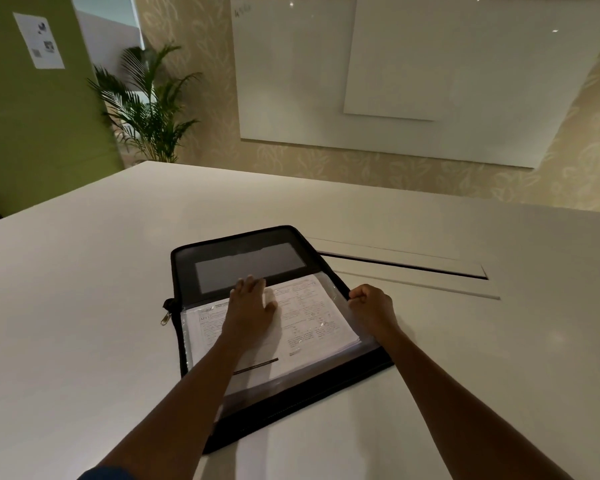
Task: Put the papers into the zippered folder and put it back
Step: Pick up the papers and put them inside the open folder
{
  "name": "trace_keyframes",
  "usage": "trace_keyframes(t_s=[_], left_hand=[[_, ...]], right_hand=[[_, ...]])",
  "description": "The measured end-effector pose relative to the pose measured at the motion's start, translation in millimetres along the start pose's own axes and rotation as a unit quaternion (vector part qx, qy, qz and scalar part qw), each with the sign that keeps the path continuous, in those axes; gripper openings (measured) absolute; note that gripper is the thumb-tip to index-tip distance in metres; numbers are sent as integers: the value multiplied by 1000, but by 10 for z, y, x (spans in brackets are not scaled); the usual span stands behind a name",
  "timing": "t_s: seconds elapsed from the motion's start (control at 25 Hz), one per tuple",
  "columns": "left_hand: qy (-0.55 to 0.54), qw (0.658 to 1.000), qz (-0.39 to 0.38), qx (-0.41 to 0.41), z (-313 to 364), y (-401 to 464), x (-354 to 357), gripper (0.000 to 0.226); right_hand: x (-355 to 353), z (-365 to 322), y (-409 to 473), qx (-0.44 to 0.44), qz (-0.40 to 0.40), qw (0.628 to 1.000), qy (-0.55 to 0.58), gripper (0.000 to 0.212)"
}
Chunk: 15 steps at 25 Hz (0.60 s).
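White table (pixel 84 289): papers (pixel 309 317) lie inside the open folder (pixel 291 389), my left hand (pixel 250 306) flat on them, right hand (pixel 373 306) fisted gripping its edge; zipping and returning remain.

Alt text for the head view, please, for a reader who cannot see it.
A person's left hand presses flat on printed papers lying in an open black zippered folder on a white table, while the right hand, closed, grips the folder's right edge. A potted palm and whiteboard stand behind.
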<state>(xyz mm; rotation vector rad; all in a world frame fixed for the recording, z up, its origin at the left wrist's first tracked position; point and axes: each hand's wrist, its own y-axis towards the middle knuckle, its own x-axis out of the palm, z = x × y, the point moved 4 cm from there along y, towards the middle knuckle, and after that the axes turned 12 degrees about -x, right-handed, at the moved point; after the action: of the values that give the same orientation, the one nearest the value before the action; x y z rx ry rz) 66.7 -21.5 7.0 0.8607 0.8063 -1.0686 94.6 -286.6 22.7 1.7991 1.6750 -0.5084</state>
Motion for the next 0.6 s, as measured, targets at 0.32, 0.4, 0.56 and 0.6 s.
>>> trace_keyframes(t_s=[0.32, 0.4, 0.56, 0.6], left_hand=[[104, 991, -10, -88, -729, 152, -362, 51], [103, 989, -18, -102, -859, 200, -419, 50], [90, 987, -36, -130, -1039, 268, -493, 48], [81, 986, -38, -140, -1070, 279, -504, 47]], right_hand=[[134, -19, -328, -30, 27, 991, -127, 18], [148, -52, -390, -24, 34, 989, -140, 14], [161, -87, -575, -9, 69, 978, -198, 17], [165, -102, -625, -4, 84, 974, -211, 19]])
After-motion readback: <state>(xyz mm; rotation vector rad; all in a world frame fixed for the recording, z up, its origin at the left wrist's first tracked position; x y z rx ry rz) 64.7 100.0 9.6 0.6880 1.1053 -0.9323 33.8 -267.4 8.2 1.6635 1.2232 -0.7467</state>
